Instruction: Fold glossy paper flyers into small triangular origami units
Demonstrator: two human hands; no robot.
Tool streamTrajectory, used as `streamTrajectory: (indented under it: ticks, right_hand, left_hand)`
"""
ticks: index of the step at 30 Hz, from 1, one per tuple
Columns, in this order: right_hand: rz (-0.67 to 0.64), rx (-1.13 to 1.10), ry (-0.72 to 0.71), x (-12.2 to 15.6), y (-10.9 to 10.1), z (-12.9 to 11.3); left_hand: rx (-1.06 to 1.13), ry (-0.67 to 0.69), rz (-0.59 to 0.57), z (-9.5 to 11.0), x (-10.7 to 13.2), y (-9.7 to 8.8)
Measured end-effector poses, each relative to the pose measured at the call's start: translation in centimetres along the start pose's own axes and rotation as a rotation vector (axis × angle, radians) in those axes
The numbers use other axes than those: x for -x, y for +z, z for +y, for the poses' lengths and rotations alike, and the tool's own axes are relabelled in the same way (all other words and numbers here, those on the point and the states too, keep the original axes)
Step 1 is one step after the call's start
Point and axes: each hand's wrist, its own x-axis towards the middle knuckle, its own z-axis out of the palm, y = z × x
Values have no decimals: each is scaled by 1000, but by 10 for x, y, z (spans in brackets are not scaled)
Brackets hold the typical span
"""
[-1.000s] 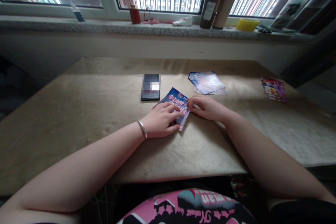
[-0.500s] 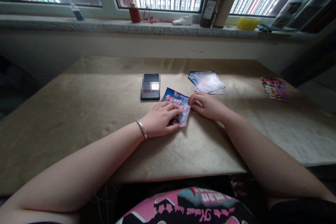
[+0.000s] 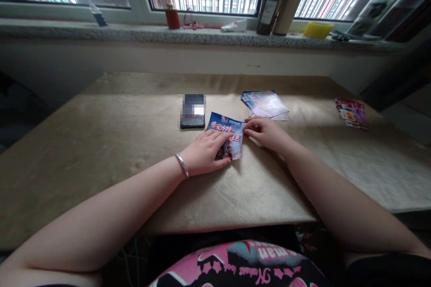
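Observation:
A blue flyer (image 3: 235, 145) with red-and-white Chinese lettering lies on the table in front of me, slightly tilted. My left hand (image 3: 210, 150) rests on its left and lower part, fingers stretched out and thumb apart along the lower edge, covering some of the print. At the flyer's upper right edge, my right hand (image 3: 264, 132) pinches the paper between thumb and fingertips. Just beyond my left hand is a dark phone-like object (image 3: 192, 119), its face partly pixelated. A small stack of similar flyers (image 3: 267, 103) lies behind my right hand.
Fanned red and purple leaflets (image 3: 353, 114) lie at the right on the tan-covered table (image 3: 101, 134). Along the stone windowsill (image 3: 134, 31) stand a red container (image 3: 173, 18), a dark jar (image 3: 269, 11) and a yellow object (image 3: 318, 30). The table's front edge is close to my body.
The flyer has turned slightly, its right edge shifting a little up. My right hand has moved slightly with that edge; my left hand stays almost in place.

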Motion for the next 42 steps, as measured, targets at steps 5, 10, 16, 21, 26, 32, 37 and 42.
streamTrajectory:
  ticks: [5, 10, 16, 21, 26, 32, 37, 42]
  right_hand:
    - [12, 13, -24, -2, 2, 2]
    - [77, 25, 53, -3, 4, 1]
    - [118, -110, 157, -3, 5, -2]
    - [160, -126, 145, -3, 4, -3]
    - [210, -154, 54, -2, 4, -5]
    - [259, -219, 42, 4, 4, -14]
    - [250, -319, 87, 6, 6, -16]
    - [181, -459, 108, 4, 11, -15]
  left_hand:
    - [25, 6, 4, -2, 0, 2]
    - [44, 10, 12, -4, -1, 3]
    - [77, 25, 7, -4, -1, 3]
    - [83, 33, 2, -4, -1, 2]
    - [68, 54, 3, -4, -1, 3]
    - [48, 92, 4, -4, -2, -2]
    - [32, 104, -9, -5, -2, -6]
    - [-5, 114, 10, -5, -1, -4]
